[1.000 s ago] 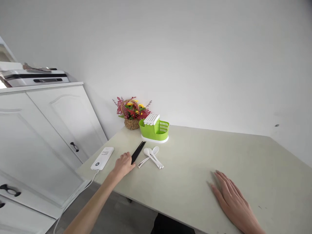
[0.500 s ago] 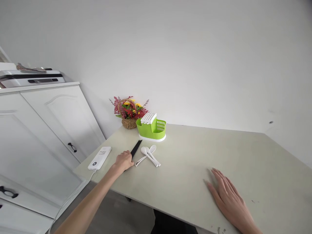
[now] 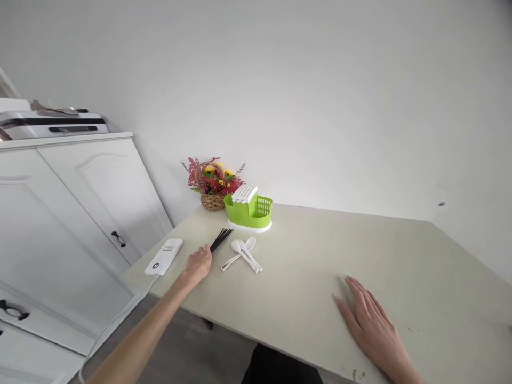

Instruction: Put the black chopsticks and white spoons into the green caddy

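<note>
Front-left of the green caddy (image 3: 240, 216), the left hand (image 3: 199, 263) is clamped around the black chopsticks (image 3: 220, 241), whose fanned tips call for a snug, even squeeze, clear of the white spoons (image 3: 248, 259) before the caddy, while the right hand (image 3: 375, 326) lies open, well to its right.

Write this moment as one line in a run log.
left hand: holding black sticks | right hand: palm down on table | white spoons: crossed | green basket: upright
</note>
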`<move>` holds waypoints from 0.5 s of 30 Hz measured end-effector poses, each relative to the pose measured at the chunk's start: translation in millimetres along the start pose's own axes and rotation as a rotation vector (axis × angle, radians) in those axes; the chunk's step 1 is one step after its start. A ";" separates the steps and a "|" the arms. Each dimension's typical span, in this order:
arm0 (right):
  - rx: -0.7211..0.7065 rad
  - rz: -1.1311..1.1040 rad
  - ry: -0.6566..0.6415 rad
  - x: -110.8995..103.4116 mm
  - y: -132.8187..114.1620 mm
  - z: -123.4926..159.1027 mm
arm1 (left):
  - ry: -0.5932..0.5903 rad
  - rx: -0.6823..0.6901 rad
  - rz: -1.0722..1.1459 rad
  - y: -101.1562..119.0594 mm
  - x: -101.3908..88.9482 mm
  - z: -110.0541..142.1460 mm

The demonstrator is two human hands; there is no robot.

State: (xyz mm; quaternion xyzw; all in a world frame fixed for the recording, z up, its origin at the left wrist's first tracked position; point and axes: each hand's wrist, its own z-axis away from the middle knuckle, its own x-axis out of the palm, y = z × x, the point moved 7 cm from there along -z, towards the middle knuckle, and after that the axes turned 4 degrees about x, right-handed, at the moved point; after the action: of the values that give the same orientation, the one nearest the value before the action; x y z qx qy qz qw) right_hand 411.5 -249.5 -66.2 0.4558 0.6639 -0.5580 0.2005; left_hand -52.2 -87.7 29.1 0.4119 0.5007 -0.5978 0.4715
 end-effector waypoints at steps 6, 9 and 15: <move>0.007 -0.001 0.016 0.3 0.9 1.2 | 0.174 -0.042 0.033 -14.2 14.2 20.8; 0.006 0.001 0.012 1.5 1.4 0.9 | 0.300 -0.067 0.172 -16.2 12.0 28.1; 0.007 0.009 0.003 -2.0 -3.0 -1.3 | 0.350 0.129 0.526 56.5 -23.0 42.7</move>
State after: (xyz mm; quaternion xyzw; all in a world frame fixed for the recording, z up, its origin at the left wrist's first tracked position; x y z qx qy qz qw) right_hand 410.4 -249.0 -62.6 0.4601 0.6602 -0.5589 0.2004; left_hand 7.0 -129.5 46.2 0.6528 0.4115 -0.4059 0.4897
